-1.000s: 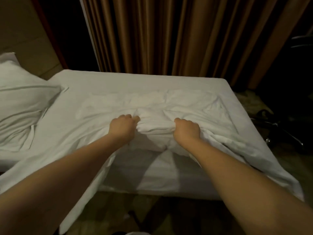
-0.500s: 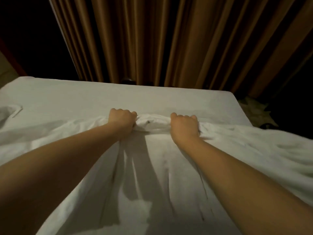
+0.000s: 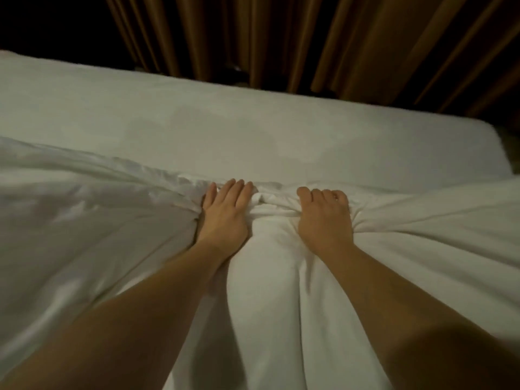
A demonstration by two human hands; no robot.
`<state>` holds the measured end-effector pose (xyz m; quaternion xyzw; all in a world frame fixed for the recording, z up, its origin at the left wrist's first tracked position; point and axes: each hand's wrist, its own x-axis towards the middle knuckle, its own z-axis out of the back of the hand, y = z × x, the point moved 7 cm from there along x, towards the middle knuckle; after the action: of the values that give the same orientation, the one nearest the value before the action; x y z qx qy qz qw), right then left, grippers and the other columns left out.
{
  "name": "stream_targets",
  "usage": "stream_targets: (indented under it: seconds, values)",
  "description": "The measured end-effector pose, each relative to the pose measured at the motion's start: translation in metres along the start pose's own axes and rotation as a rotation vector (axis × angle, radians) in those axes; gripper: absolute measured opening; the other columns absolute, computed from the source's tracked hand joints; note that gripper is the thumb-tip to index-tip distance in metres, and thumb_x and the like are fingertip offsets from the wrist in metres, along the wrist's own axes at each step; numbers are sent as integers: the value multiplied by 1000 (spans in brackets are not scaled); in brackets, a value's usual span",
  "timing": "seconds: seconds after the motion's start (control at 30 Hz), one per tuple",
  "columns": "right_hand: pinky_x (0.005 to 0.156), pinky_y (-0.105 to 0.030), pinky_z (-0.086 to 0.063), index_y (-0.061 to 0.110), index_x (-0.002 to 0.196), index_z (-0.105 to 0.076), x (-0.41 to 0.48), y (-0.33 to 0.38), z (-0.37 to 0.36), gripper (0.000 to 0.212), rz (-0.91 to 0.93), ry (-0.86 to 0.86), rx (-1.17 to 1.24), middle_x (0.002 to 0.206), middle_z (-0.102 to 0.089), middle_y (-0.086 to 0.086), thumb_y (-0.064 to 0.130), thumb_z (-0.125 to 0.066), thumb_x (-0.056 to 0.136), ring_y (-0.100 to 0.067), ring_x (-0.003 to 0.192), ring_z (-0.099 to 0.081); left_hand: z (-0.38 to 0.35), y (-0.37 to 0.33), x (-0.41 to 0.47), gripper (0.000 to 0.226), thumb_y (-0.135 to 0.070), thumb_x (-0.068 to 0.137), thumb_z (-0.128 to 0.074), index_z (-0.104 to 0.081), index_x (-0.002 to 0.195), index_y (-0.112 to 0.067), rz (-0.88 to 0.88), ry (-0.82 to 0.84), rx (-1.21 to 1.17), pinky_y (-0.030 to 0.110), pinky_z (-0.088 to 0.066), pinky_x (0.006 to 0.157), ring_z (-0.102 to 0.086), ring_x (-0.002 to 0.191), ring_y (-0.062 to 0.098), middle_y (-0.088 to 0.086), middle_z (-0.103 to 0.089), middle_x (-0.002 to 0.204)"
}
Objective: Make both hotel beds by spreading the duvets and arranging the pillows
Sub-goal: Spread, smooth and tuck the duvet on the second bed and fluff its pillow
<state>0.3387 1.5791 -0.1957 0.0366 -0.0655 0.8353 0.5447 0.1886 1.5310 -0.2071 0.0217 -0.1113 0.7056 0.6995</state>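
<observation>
A white duvet (image 3: 112,220) covers the near half of the bed, its far edge bunched in the middle. My left hand (image 3: 225,212) holds that bunched edge, fingers reaching over it and creases running out to the left. A hand's width to the right, my right hand (image 3: 323,215) grips the same edge in a curled fist, with folds fanning out to the right. Beyond the hands lies the bare white mattress sheet (image 3: 253,122). No pillow is in view.
Brown pleated curtains (image 3: 281,38) hang close behind the far side of the bed. The mattress's far right corner (image 3: 498,142) is rounded, with dark floor beyond it. The upper left of the room is dark.
Both hands have carried the duvet edge farther across the mattress, and the view has tipped down and closer. The pillow seen at the left a second ago is out of view.
</observation>
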Motion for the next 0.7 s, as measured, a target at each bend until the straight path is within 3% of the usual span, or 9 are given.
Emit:
stream_targets:
  seconds: [0.13, 0.2, 0.3, 0.4, 0.47, 0.6, 0.7]
  values:
    - [112, -45, -18, 16, 128, -52, 23, 0, -75, 55, 10, 161, 92, 117, -60, -9, 27, -28, 80, -29, 112, -52, -71, 21, 22, 61, -34, 66, -34, -62, 113, -7, 88, 117, -74, 50, -36, 95, -59, 101, 34, 13, -66, 105]
    - [113, -43, -12, 17, 130, -49, 34, 0, -100, 57, 28, 194, 96, 120, -59, -7, 36, -19, 85, -26, 115, -49, -99, 29, 34, 59, -38, 67, -32, -63, 108, -8, 109, 151, -59, 45, -35, 90, -58, 90, 34, 11, -66, 93]
    - [108, -45, -22, 13, 111, -60, 47, -1, -133, 72, 7, 164, 89, 100, -66, -9, 41, -2, 80, -29, 98, -57, -129, 35, 53, 49, -39, 71, -31, -62, 91, -7, 101, 158, -8, 40, -36, 77, -54, 77, 33, 12, -61, 78]
    - [83, -44, -40, 8, 81, -64, 58, 0, -160, 58, -15, 116, 111, 73, -65, -13, 34, -13, 84, -31, 69, -59, -150, 35, 64, 38, -33, 72, -35, -60, 79, -4, 79, 69, -31, 36, -29, 66, -52, 67, 32, 14, -56, 68]
    - [72, -40, -39, 9, 73, -61, 65, 2, -174, 47, -21, 115, 85, 67, -64, -11, 28, -21, 88, -30, 63, -57, -164, 38, 67, 35, -32, 74, -35, -59, 79, -7, 79, 58, -24, 37, -33, 67, -52, 67, 31, 12, -55, 68]
    - [74, -40, -36, 8, 80, -62, 76, 3, -202, 29, 11, 185, 76, 77, -67, -11, 19, -40, 96, -32, 76, -61, -183, 44, 72, 34, -34, 76, -35, -61, 82, -13, 83, 115, 52, 36, -31, 67, -54, 66, 31, 9, -59, 71]
    - [64, -36, -42, 7, 61, -59, 84, 5, -208, 25, -19, 83, 101, 53, -60, -11, 15, -50, 83, -29, 53, -58, -195, 49, 79, 35, -33, 76, -36, -63, 81, -13, 101, 125, 37, 36, -39, 67, -55, 64, 31, 9, -60, 69]
